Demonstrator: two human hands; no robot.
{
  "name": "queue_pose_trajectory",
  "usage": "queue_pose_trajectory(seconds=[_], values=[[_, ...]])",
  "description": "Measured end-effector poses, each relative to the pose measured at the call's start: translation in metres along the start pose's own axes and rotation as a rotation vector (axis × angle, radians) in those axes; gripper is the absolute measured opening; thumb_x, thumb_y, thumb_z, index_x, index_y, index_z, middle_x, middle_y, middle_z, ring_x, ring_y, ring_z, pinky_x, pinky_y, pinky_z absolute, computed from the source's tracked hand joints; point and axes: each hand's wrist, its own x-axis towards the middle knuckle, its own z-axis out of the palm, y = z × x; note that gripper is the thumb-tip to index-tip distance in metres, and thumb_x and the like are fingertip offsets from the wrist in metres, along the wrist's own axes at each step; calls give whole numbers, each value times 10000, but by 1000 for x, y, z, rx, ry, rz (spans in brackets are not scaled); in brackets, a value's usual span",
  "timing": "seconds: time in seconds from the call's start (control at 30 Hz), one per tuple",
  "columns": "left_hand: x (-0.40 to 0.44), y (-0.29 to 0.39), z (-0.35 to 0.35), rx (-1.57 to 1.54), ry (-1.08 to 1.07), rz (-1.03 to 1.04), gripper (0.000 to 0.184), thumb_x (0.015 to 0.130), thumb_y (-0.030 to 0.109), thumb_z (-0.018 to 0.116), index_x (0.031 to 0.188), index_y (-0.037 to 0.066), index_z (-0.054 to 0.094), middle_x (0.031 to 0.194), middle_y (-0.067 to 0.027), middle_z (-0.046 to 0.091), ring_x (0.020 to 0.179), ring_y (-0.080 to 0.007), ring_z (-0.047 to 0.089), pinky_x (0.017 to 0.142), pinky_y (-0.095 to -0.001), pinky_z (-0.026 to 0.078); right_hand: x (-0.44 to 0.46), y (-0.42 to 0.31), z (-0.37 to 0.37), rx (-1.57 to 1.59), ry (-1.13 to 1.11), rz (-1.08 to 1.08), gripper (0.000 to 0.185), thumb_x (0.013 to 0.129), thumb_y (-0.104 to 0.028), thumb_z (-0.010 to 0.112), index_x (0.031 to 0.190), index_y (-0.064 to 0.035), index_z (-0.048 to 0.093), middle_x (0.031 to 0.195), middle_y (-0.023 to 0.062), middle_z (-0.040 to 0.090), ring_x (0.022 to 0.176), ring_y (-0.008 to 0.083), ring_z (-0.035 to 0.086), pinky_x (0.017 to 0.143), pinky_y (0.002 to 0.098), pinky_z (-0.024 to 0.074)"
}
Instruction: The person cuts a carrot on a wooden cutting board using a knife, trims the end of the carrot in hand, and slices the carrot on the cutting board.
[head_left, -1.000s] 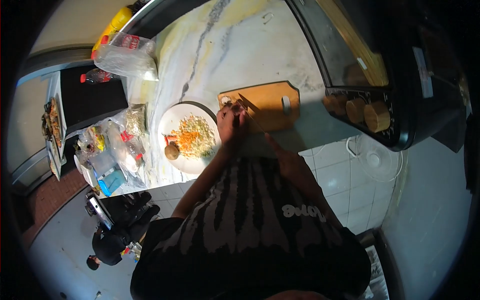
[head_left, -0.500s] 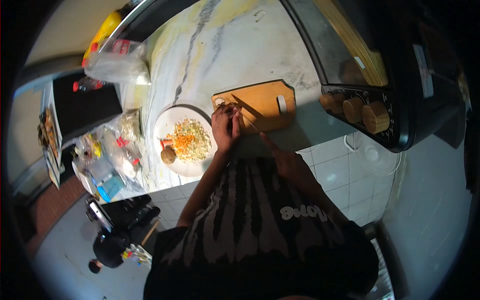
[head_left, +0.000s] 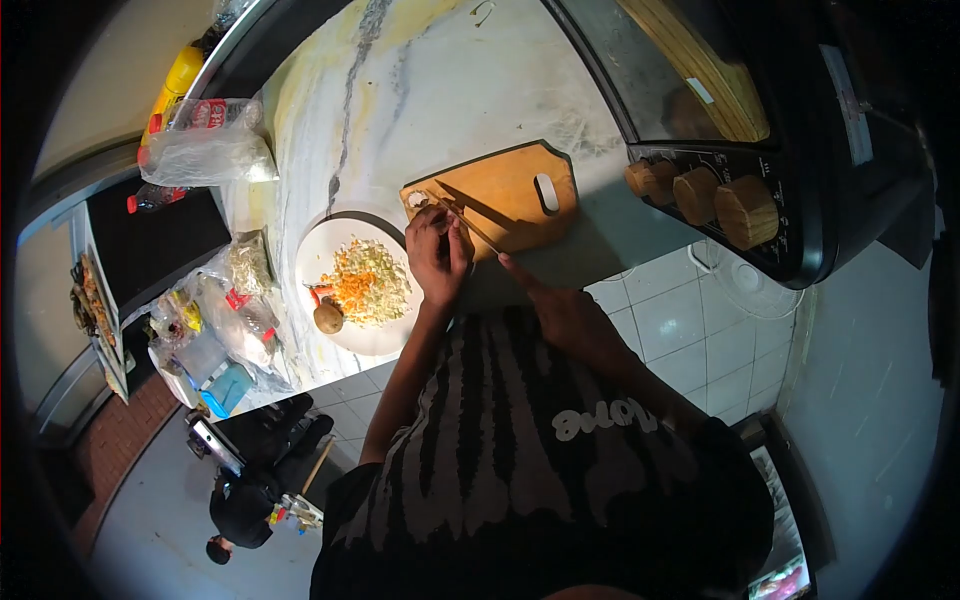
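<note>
The right hand's (head_left: 562, 312) grip was closed round one end of a long, thin-bladed knife (head_left: 474, 233), forefinger stretched forward along it. The left hand's (head_left: 438, 252) grip bunched narrowly over a small, dark-reddish food piece (head_left: 449, 223), mostly hidden, at the left end of a tan wooden cutting board (head_left: 505, 185).

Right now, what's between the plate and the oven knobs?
Head view: the cutting board, with the left hand and knife over part of it, then shaded bare countertop.
</note>
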Motion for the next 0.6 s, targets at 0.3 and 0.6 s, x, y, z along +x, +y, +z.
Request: queue_pose_trajectory(seconds=[0.3,0.6], values=[[2,5,0,23,24,13,122,892,25,692,1012,35,675,1113,-125,689,1058,-329,612,915,-407,492,8,11,-1,-18,-42,11,754,892,-9,494,1580,-246,294,787,275,656,642,431,661,597,528,525],[7,9,1,-38,30,-67,79,926,54,682,999,22,679,1092,-132,694,1090,-310,587,961,-399,473,29,50,2,86,-51,-106,555,1028,-156,432,1563,-241,315,1008,286,648,831,463,650,749,547,497]])
